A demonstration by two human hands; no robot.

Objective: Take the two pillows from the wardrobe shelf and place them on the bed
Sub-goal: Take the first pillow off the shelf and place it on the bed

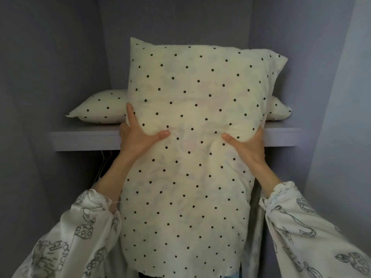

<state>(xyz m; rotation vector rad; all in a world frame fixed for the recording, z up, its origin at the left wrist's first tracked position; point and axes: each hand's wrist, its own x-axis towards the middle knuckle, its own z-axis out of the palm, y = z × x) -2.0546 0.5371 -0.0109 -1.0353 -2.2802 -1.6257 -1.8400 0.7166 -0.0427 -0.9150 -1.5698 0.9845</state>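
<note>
A cream pillow with black dots (192,109) stands upright in front of me, held off the wardrobe shelf (84,138). My left hand (138,135) grips its left side, thumb pressed into the front. On the pillow's right side my right hand (247,144) grips it the same way. A second dotted pillow (100,108) lies flat on the shelf behind; its right end (278,112) shows past the held pillow, and its middle is hidden.
Grey wardrobe walls close in on the left (50,67) and right (331,77). Below the shelf, in the dark gap at the left, some hangers or hanging items (104,165) show faintly. The bed is out of view.
</note>
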